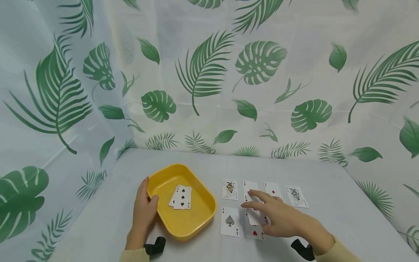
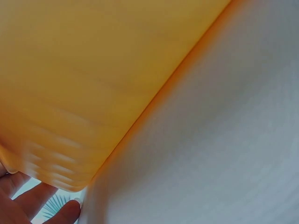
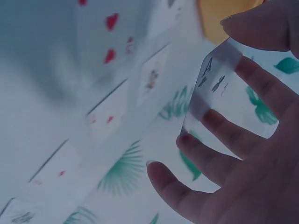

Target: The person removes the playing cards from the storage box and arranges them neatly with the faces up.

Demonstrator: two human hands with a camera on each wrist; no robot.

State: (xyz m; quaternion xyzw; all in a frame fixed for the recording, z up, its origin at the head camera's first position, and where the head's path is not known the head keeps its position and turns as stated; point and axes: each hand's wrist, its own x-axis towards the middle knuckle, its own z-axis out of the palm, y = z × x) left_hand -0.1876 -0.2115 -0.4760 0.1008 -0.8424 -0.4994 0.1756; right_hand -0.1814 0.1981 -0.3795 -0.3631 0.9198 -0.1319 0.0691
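My left hand (image 1: 144,209) grips the left side of a yellow plastic tray (image 1: 204,218). In the left wrist view its fingertips (image 2: 70,211) show at the corner of the tray's outer wall (image 2: 107,79). Inside the tray, a three of spades (image 1: 182,198) overlaps another playing card. Over the near row of cards, my right hand (image 1: 278,214) pinches an ace playing card (image 3: 212,84) between thumb and fingers; its suit is blurred. Below that card lies a red heart card (image 1: 254,233), partly covered from view. An ace of spades (image 1: 230,221) lies just left of it.
Behind the right hand runs a row of cards: a coloured joker (image 1: 230,190), an ace (image 1: 250,185) partly hidden by the fingers, an ace of diamonds (image 1: 271,188) and a grey joker (image 1: 296,196). A leaf-patterned curtain (image 1: 209,120) surrounds the white table (image 1: 330,218).
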